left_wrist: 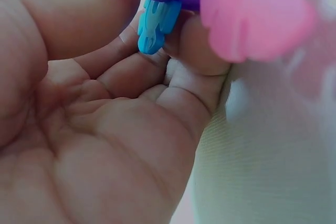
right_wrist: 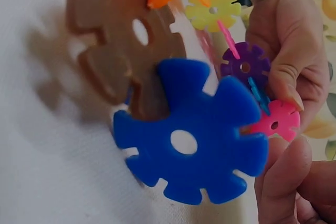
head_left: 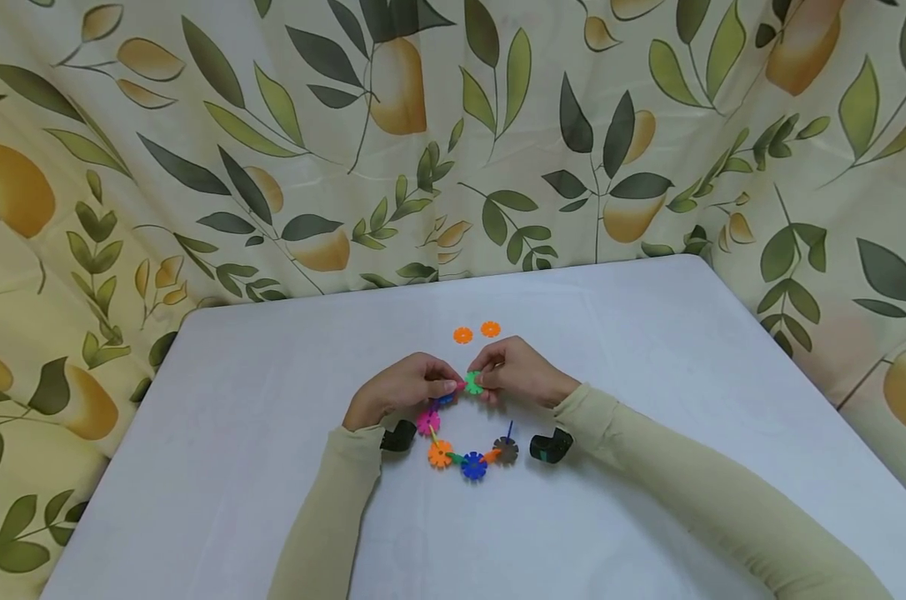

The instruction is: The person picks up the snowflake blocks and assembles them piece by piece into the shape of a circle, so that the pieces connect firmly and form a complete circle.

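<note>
A curved chain of notched, flower-shaped plastic discs lies between the hands, among them an orange disc (head_left: 440, 454), a dark blue disc (head_left: 473, 467) and a brown disc (head_left: 506, 451). At its far end my left hand (head_left: 403, 385) pinches the chain by a pink disc (right_wrist: 278, 121) and a light blue disc (left_wrist: 152, 30). A purple disc (right_wrist: 245, 66) joins on beside them. My right hand (head_left: 523, 371) pinches a green disc (head_left: 473, 383) right at the pink disc's edge. Its fingers (right_wrist: 286, 174) partly show in the right wrist view, near another blue disc (right_wrist: 184, 140) linked to the brown one.
Two loose orange discs, one left (head_left: 463, 335) and one right (head_left: 490, 329), lie beyond the hands on a white-covered table (head_left: 235, 500). Black wrist cameras, left (head_left: 398, 436) and right (head_left: 550, 446), hang close to the chain. A leaf-and-fruit patterned curtain (head_left: 437, 200) backs the table.
</note>
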A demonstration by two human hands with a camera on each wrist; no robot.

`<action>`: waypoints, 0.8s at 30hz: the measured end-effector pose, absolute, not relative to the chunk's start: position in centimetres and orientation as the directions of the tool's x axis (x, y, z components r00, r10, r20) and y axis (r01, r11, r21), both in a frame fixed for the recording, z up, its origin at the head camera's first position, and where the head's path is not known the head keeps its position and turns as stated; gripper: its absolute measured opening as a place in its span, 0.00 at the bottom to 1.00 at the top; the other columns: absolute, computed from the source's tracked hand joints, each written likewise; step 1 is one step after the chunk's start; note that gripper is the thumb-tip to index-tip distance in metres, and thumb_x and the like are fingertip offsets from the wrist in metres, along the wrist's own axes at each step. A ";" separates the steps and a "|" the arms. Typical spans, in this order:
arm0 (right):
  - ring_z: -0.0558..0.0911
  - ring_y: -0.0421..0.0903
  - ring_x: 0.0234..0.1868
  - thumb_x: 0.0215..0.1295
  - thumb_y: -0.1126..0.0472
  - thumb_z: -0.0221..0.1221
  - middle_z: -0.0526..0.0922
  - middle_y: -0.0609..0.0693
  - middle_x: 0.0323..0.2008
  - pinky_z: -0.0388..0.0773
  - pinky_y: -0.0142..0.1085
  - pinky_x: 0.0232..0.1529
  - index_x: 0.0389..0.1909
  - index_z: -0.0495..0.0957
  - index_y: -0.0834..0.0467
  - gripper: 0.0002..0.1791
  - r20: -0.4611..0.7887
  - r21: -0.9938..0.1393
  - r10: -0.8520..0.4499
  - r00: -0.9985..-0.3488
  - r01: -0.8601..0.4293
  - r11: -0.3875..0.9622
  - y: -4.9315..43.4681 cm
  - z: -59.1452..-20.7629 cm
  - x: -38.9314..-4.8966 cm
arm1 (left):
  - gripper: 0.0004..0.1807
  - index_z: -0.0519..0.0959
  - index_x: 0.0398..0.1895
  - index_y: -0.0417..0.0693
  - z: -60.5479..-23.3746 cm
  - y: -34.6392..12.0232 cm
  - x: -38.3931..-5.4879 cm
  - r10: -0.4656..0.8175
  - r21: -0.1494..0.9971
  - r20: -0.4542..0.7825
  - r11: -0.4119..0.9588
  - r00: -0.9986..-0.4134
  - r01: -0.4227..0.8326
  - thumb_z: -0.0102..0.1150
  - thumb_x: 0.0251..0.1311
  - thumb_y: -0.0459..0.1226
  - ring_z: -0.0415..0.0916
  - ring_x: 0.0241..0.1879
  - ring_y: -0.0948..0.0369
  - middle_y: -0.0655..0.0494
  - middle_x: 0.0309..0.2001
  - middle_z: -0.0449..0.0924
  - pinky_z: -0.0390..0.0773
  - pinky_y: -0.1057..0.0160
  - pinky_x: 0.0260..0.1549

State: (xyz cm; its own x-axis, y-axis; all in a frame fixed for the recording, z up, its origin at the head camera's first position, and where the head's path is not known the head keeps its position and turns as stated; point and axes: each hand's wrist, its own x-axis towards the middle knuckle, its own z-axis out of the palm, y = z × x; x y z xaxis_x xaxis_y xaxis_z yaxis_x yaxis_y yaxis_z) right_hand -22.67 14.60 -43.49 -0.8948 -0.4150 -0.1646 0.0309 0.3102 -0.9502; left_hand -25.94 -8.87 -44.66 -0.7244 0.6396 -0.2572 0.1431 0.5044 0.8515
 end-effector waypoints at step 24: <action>0.81 0.43 0.22 0.71 0.77 0.61 0.85 0.55 0.27 0.81 0.33 0.30 0.44 0.85 0.73 0.06 -0.205 -0.946 -0.429 -0.880 0.064 0.319 14.3 -43.8 -23.3 | 0.13 0.86 0.54 0.32 -44.5 -8.7 -26.0 0.642 0.842 -0.259 0.516 -0.722 0.157 0.61 0.77 0.34 0.76 0.42 0.58 0.52 0.42 0.86 0.75 0.62 0.48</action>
State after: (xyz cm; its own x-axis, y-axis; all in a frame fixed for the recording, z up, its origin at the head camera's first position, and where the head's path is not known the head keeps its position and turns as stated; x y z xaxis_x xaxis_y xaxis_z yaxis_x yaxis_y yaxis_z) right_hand -23.31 14.28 -43.80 -0.8796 -0.4295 -0.2047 0.0644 0.3188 -0.9456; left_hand -26.02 -8.72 -44.55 -0.7217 0.6418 -0.2592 0.1566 0.5163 0.8420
